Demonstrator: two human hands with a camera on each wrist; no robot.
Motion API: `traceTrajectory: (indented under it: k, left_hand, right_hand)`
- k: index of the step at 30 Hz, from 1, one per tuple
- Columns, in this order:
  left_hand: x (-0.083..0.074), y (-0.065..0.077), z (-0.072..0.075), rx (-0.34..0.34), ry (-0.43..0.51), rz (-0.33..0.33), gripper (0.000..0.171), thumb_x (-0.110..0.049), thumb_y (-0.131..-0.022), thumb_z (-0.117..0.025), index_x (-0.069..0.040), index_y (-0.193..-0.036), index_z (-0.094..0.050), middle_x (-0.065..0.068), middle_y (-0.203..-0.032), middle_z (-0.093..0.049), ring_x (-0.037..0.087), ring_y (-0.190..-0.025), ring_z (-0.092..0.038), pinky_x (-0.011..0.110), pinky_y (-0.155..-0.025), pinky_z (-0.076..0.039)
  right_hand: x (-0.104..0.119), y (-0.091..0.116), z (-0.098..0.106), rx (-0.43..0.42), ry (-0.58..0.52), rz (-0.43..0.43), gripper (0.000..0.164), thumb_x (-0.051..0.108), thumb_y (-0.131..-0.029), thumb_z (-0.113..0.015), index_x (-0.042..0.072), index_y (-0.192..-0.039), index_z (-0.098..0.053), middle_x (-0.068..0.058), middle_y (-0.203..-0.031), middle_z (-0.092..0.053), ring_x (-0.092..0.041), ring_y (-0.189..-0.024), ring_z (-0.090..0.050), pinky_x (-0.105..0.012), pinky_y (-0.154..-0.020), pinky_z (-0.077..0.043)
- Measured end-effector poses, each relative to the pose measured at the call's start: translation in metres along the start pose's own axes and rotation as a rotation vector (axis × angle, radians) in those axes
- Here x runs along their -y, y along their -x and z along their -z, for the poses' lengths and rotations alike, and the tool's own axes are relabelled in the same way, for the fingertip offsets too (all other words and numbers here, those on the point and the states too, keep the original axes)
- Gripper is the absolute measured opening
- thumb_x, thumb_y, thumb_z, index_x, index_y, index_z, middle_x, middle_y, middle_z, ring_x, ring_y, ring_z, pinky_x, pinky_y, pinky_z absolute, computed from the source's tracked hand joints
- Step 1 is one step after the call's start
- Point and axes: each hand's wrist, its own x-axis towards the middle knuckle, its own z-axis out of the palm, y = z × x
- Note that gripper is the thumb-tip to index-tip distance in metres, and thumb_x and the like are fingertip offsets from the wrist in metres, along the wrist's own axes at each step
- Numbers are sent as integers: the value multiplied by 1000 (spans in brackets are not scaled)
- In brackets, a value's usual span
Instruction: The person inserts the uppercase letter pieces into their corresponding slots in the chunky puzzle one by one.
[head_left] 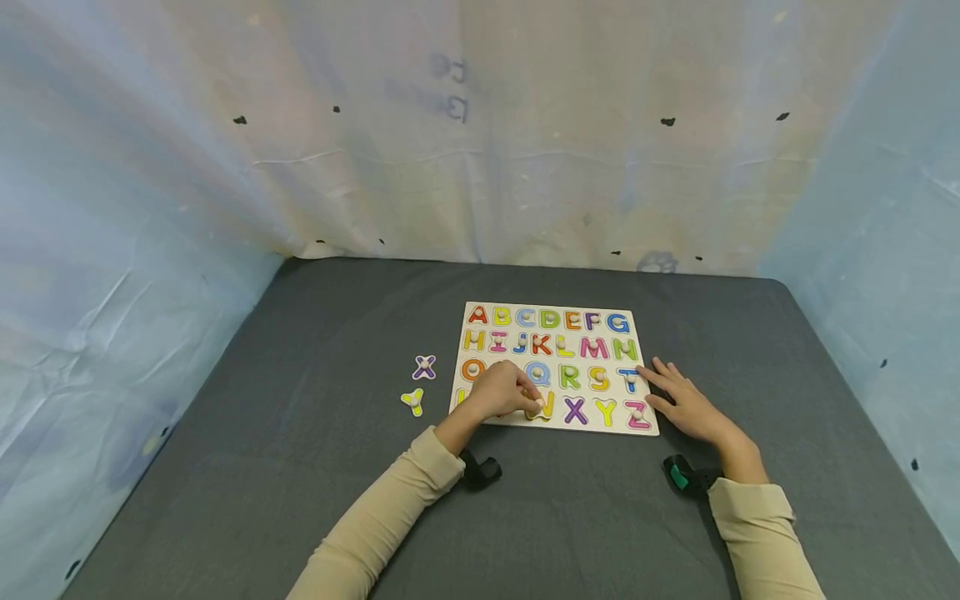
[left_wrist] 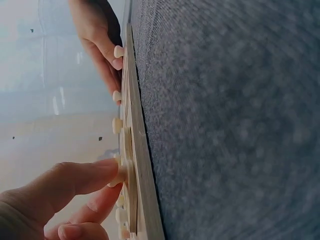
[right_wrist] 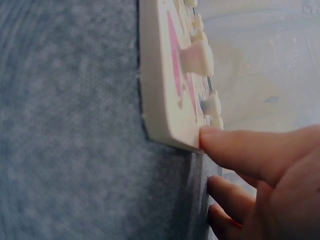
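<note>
On the dark cloth lies a wooden alphabet board (head_left: pixel 555 425) with peg-knob letters. My left hand (head_left: pixel 498 392) pinches the knob (left_wrist: pixel 118 177) of the yellow-orange letter W piece (head_left: pixel 547 407), which sits at its place in the bottom row, slightly proud of the board. My right hand (head_left: pixel 688 407) rests at the board's right edge, fingers extended, its thumb touching the corner near the pink Z (head_left: pixel 637 415). Left of the board lie a purple X piece (head_left: pixel 423 367) and a yellow Y piece (head_left: pixel 412 402). My left hand hides some bottom-row letters.
The bottom row's purple X recess (head_left: pixel 575 410) and yellow Y recess (head_left: pixel 604 412) show no knobs. A dark cloth-covered table (head_left: pixel 360 333) surrounds the board. Behind it hangs a pale curtain (head_left: pixel 525 167). Black wrist devices, one with a green patch (head_left: pixel 678 477), are on both wrists.
</note>
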Motion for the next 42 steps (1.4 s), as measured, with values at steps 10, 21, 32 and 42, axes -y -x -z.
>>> traceTrajectory:
  k: [10, 21, 32, 42]
  left_hand:
    - [1, 0, 1, 12, -33, -16, 5, -11, -69, -78, -15, -73, -78, -1, -63, -69, 5, -49, -35, 19, -46, -25]
    - [6, 5, 10, -13, 11, 3, 10, -19, -72, -82, -14, -81, -79, -2, -74, -63, 6, -54, -39, 20, -48, -28]
    - [25, 12, 34, -101, 137, -29, 15, -17, -79, -78, -8, -91, -79, -7, -50, -35, 8, -48, -26, 22, -48, -21]
    - [16, 16, 9, 35, -2, -105, 17, -22, -79, -78, -13, -93, -79, -9, -55, -50, 3, -49, -38, 18, -47, -25]
  right_hand:
    - [2, 0, 1, 1, -10, 3, 58, 26, -99, -51, -2, -147, -33, -37, -154, -13, -59, -142, -6, -73, -110, -6]
    - [-1, 0, 0, 6, -22, 6, 58, 26, -99, -52, -1, -147, -33, -37, -155, -12, -59, -143, -4, -73, -110, -5]
    - [0, 0, 3, -9, -12, 14, 57, 25, -99, -51, -4, -145, -34, -39, -153, -13, -60, -141, -5, -74, -109, -4]
    - [-2, -1, -1, -15, -18, 23, 56, 24, -99, -52, -4, -145, -36, -39, -153, -15, -60, -141, -6, -74, -108, -6]
